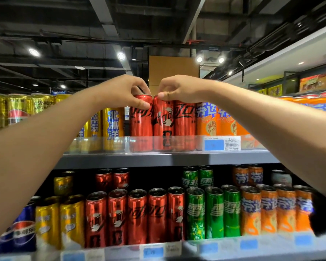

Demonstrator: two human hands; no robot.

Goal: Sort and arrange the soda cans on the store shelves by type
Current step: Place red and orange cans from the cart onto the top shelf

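Observation:
Three tall red cola cans stand side by side on the top shelf (pixel 167 159). My left hand (pixel 120 91) grips the rim of the left red can (pixel 141 125) from above. My right hand (pixel 181 89) pinches the top of the middle red can (pixel 163 125), thumb on its front. The third red can (pixel 184 123) stands untouched to the right. Yellow cans (pixel 112 127) stand to the left of the red ones and orange cans (pixel 205 121) to the right.
A clear plastic lip with a price tag (pixel 222 143) runs along the top shelf's front. The lower shelf holds rows of blue cans (pixel 24 228), gold, red cans (pixel 137 215), green cans (pixel 214 211) and orange cans (pixel 268 210). A cardboard box (pixel 173 70) stands behind the top row.

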